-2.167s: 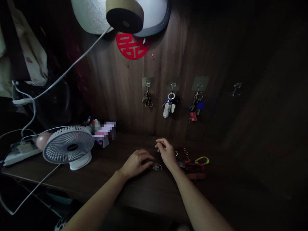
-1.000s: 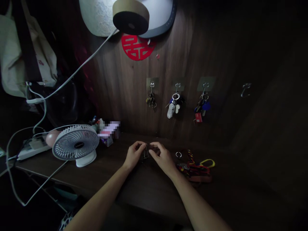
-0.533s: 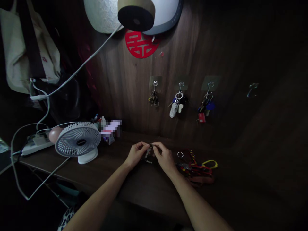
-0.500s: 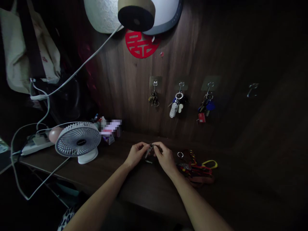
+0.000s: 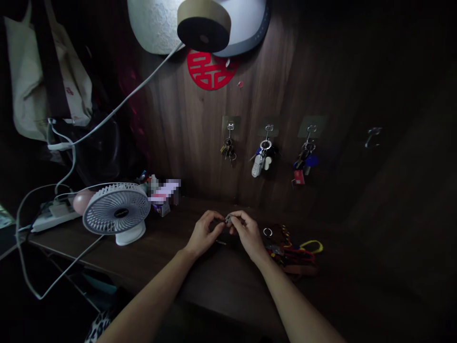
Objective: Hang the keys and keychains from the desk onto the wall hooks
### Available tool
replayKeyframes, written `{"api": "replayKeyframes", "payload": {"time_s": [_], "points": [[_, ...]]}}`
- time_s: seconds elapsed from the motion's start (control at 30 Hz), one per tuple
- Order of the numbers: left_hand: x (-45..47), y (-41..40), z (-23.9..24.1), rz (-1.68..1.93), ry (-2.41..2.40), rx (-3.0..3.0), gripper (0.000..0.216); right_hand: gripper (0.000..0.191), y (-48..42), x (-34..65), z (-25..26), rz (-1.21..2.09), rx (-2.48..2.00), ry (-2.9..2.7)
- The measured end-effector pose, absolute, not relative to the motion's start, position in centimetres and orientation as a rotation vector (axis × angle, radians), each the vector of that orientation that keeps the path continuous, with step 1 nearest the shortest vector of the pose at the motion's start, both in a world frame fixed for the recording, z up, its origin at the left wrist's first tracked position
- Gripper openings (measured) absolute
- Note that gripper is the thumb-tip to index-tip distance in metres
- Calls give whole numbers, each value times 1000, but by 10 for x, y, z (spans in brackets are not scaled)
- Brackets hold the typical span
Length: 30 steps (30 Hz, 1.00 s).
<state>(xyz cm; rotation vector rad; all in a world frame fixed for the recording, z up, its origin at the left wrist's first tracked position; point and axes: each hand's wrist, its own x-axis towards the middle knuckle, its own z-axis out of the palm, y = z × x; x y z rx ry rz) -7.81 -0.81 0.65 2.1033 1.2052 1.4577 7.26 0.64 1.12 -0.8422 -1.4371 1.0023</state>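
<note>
Just above the shelf, my two hands meet fingertip to fingertip. A small metal key [image 5: 229,218] is pinched between the thumb and index finger of my right hand [image 5: 248,233]. My left hand [image 5: 205,234] has its thumb and fingers closed at the key's left side; what lies between those fingertips is too small and dark to make out. Below them, a small metal piece [image 5: 221,242], possibly another key, rests on the wood. A bare metal split ring [image 5: 267,232] lies to the right of my right hand, beside a heap of coloured cords and straps [image 5: 296,255].
Bunches of keys [image 5: 228,150] [image 5: 262,159] [image 5: 305,162] hang from wall hooks, and another hook [image 5: 373,137] is bare. A white fan [image 5: 117,209] and power strip [image 5: 53,216] stand on the left. A round lamp [image 5: 204,26] with a cable [image 5: 132,88] hangs above.
The key, which hung down between my hands, now sits up in my right fingertips. My left fingers have shifted slightly and opened a small gap from the right hand. The view has tilted a little.
</note>
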Motion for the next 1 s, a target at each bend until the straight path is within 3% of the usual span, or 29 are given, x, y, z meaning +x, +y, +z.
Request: {"api": "replayKeyframes", "payload": {"time_s": [0.37, 0.83, 1.0], "points": [[-80, -8, 8, 1540, 1241, 2063, 14, 22, 9, 73, 7, 949, -890, -1468], [-86, 8, 6, 1614, 899, 1048, 28, 27, 16, 77, 1, 872, -905, -1513], [-91, 12, 13, 1620, 918, 967, 32, 26, 18, 79, 1, 841, -908, -1502]]}}
